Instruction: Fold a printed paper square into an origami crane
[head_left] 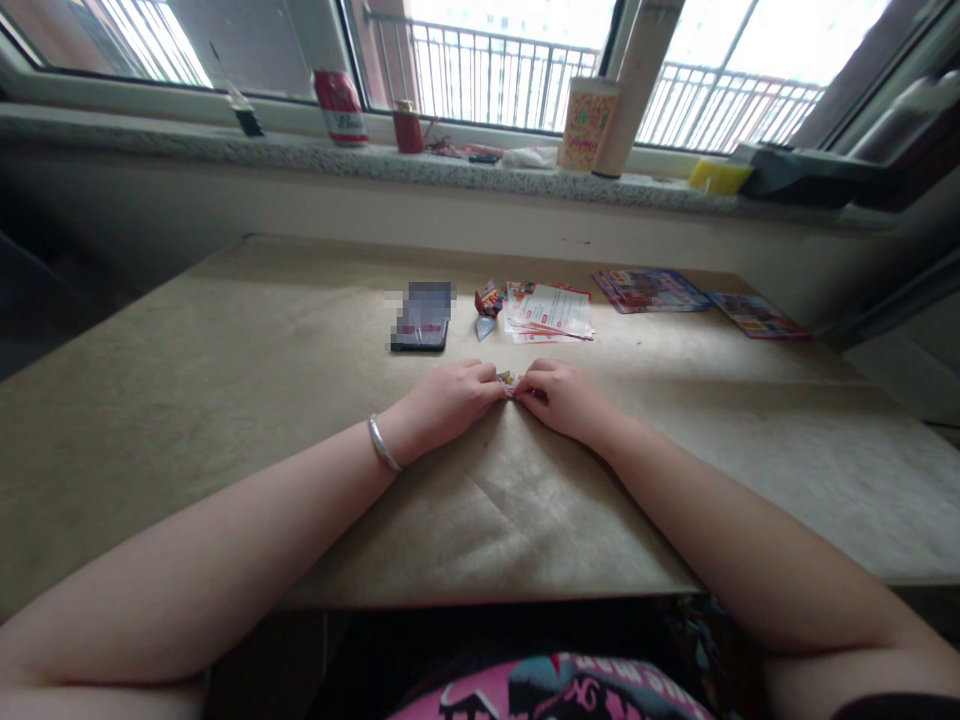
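My left hand [461, 397], with a silver bangle [384, 443] at the wrist, pinches one side of a small, colourful piece of paper [507, 381]. On its other side the fingers of my right hand [568, 397] are closed on the same piece. Both hands rest close together on the table, and their fingers cover most of the paper. Just beyond them lies a crumpled-looking, dark red printed piece [490, 299] with a pale blue pointed part [485, 327] below it. To its right is a loose pile of white sheets with red print [553, 312].
A dark, blurred-out flat object [424, 325] lies left of the papers. Colourful printed sheets [651, 291] and another stack [759, 315] lie at the table's far right. Along the windowsill [285, 150] stand a red can [341, 108], a red bottle [407, 128] and a patterned cup [586, 125].
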